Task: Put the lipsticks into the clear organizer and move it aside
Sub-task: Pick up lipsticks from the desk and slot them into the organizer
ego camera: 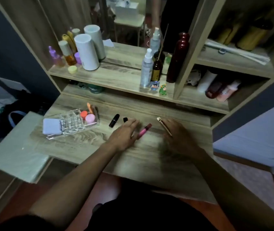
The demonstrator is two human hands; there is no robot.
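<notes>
The clear organizer sits on the left of the desk, with orange and pink items in its back part. A black lipstick lies to its right, and a small black piece beside that. My left hand rests flat on the desk, fingers spread, touching a pink lipstick that lies under its fingertips. My right hand is blurred and grips a gold lipstick by its lower end, the tip pointing away from me.
A pale square compact leans on the organizer's left side. The shelf behind holds white cylinders, spray bottles, a dark red bottle and small figurines. A desk extension juts out left.
</notes>
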